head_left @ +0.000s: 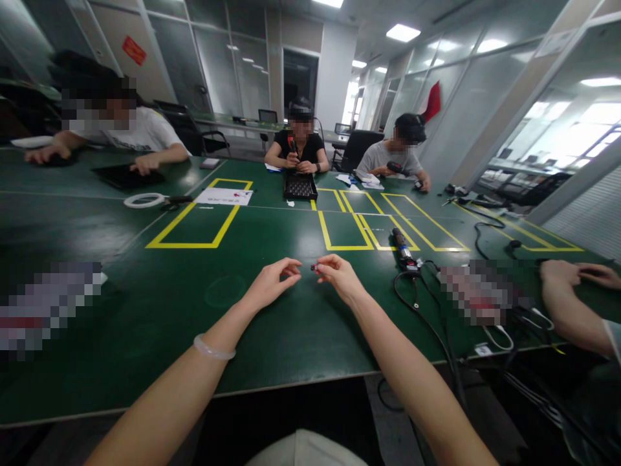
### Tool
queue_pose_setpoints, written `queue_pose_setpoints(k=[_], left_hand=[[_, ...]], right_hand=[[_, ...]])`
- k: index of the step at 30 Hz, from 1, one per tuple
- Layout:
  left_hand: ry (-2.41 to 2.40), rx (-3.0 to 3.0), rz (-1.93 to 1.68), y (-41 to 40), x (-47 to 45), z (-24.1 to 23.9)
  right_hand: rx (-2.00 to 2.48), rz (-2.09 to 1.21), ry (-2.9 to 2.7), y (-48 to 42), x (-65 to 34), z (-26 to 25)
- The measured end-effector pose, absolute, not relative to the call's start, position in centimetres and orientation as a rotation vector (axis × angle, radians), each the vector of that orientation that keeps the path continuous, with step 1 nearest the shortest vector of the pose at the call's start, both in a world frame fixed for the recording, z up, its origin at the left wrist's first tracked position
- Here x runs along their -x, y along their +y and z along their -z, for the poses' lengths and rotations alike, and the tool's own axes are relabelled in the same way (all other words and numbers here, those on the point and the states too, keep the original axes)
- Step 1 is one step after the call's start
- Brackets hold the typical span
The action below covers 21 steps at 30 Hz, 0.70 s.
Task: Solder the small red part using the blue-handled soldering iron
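Observation:
My left hand (272,279) hovers over the green table (160,304) with thumb and forefinger pinched together; whatever is between them is too small to make out. My right hand (337,273) is just to its right, fingers pinched on a small dark part (315,266) with a reddish tip. The two hands nearly touch, a few centimetres above the table. A pale bangle (213,350) circles my left wrist.
An electric screwdriver (402,246) with its black cable (422,317) lies right of my hands. Yellow tape rectangles (201,220) mark the table. A black tray (299,186) sits in front of a seated person opposite. Other people sit at left, far right and near right.

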<state>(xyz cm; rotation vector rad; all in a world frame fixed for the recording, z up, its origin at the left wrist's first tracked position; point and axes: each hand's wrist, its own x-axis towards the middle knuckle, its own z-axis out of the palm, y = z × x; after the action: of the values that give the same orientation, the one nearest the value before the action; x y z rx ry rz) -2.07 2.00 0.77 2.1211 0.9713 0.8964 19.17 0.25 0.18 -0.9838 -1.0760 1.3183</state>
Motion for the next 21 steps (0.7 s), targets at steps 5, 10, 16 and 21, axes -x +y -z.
queue_pose_setpoints(k=[5, 10, 16, 21], left_hand=[[0.883, -2.110, -0.892, 1.8, 1.8, -0.6], [0.879, -2.201, -0.848, 1.8, 1.7, -0.6], [0.938, -2.216, -0.849, 1.7, 1.6, -0.9], [0.951, -2.195, -0.823, 1.6, 1.5, -1.0]], right_hand=[[0.925, -1.404, -1.073, -0.1, -16.6, 1.4], [0.862, -1.406, -1.120, -0.3, -16.7, 2.2], [0.820, -1.393, -1.215, -0.6, -17.3, 1.9], [0.873, -1.388, -1.236, -0.3, -17.5, 2.2]])
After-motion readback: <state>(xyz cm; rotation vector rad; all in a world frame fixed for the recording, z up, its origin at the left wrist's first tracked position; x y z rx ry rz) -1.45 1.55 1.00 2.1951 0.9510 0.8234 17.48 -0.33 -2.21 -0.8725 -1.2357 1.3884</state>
